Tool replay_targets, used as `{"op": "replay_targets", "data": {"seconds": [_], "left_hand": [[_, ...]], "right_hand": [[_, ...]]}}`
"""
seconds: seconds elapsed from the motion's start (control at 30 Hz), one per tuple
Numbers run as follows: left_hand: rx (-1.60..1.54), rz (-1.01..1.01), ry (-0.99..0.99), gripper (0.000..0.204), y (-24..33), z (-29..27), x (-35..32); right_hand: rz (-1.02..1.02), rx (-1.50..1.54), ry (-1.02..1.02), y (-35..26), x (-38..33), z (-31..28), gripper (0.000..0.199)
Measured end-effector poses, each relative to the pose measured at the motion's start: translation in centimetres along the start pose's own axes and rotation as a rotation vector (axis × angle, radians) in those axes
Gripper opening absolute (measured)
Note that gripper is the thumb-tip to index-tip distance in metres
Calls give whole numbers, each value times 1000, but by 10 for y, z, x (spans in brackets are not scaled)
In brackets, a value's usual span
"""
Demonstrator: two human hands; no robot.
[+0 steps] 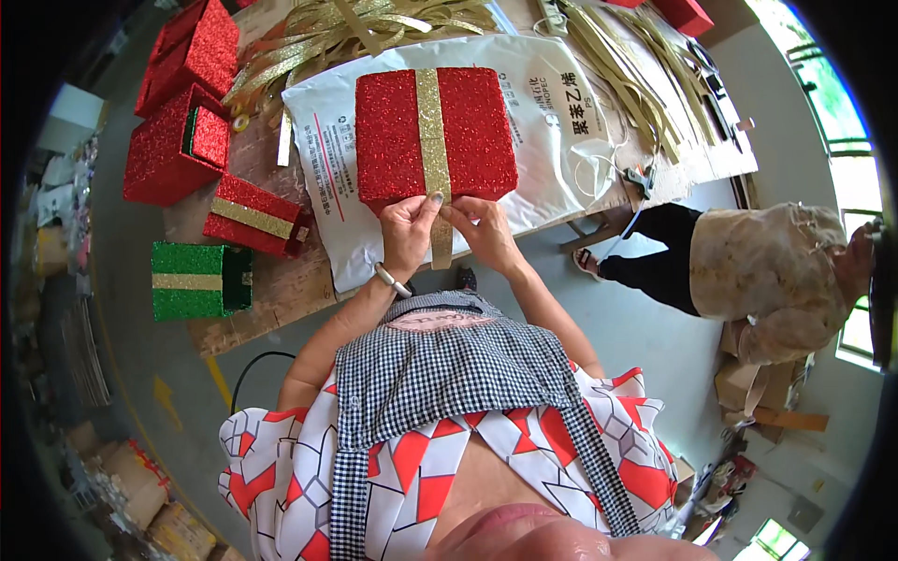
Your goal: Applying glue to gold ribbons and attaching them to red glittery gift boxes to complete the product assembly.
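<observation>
In the head view, the person's left hand (407,236) and right hand (488,237) are close together, thumbs and fingertips pinching a gold band (430,117) at the near side of a large glittery red box (482,131). The box sits toward the near edge of the worktop (285,280), on a white plastic sack (557,140) with printing on it. The band runs over the top of the box, and its tail hangs below the fingers; the hands hide part of the box's near side.

At the worktop's near left corner stands a green box (187,280) with a gold stripe, and just beside it a smaller red box (253,213) with a gold stripe lies tilted. Farther along the left edge are two plain red boxes (164,166), with a small tape roll (240,122) near them.

Toward the far edge a heap of gold strips (365,23) spreads behind the sack, and more loose strips (636,79) lie toward the right end. By the near edge, right of the sack, is what looks like a glue gun (640,179), too small to be sure. Beyond it, off the worktop's right side, a co-worker (762,271) stands on the floor.
</observation>
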State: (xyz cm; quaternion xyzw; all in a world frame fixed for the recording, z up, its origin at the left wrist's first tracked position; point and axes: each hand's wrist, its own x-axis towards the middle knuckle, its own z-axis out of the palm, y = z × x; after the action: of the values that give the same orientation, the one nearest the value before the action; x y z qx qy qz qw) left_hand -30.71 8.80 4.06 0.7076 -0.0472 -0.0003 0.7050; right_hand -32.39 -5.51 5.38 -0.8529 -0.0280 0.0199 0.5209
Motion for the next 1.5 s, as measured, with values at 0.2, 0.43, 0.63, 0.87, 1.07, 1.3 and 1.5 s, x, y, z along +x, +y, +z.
{"op": "replay_targets", "data": {"seconds": [0.2,0.43,0.63,0.87,1.07,1.3,1.5], "left_hand": [[714,630,-7,10,23,-32,-10],[1021,1036,-310,31,18,-42,30],[1026,1078,-250,33,19,0,61],[1124,1063,-191,33,10,14,56],[1076,1135,-113,28,7,19,56],[1072,1112,-57,22,5,22,60],[1123,1111,2,25,8,26,57]], "right_hand": [[-30,12,49,11,1,4,21],[-48,40,23,25,10,5,21],[-330,-133,77,36,43,-47,18],[-147,107,45,49,36,-44,26],[-42,219,-92,55,42,-46,29],[-53,452,-267,95,32,-106,31],[639,606,713,339,14,-269,37]]}}
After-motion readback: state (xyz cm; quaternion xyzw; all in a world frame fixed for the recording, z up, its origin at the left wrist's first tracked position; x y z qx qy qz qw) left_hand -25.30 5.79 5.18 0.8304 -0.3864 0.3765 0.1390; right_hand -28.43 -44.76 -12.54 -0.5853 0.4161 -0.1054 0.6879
